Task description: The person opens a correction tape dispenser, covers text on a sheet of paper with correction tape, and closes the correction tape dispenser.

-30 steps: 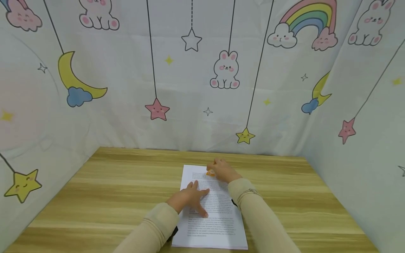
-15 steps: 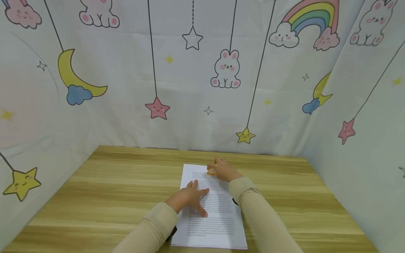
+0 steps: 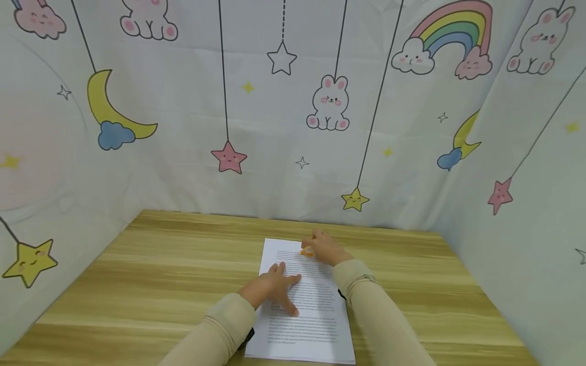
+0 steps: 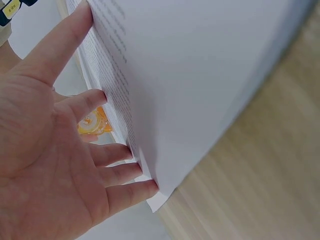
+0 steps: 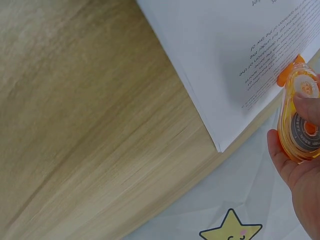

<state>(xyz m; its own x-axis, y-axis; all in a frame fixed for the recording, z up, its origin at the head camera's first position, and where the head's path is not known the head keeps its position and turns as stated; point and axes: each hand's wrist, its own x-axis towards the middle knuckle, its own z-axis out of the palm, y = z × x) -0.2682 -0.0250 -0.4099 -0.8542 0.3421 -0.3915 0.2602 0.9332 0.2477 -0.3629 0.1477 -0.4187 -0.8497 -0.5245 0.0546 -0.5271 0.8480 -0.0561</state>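
Observation:
A stack of printed paper lies on the wooden table, its text facing up. My left hand rests on the sheet's left half with fingers spread; in the left wrist view its fingertips touch the page. Near the top of the page my right hand grips an orange, see-through correction tape dispenser. The right wrist view shows the thumb on the dispenser's side and its orange tip at the printed lines. Whether tape has been laid there is hidden.
The wood-grain table spreads out on both sides of the paper. A white cloth backdrop printed with stars, moons and rabbits rises behind the table and at both sides.
My right hand with the correction tape has shifted very slightly rightward along the page. The left hand stays spread in place; the whole head view has tilted a little.

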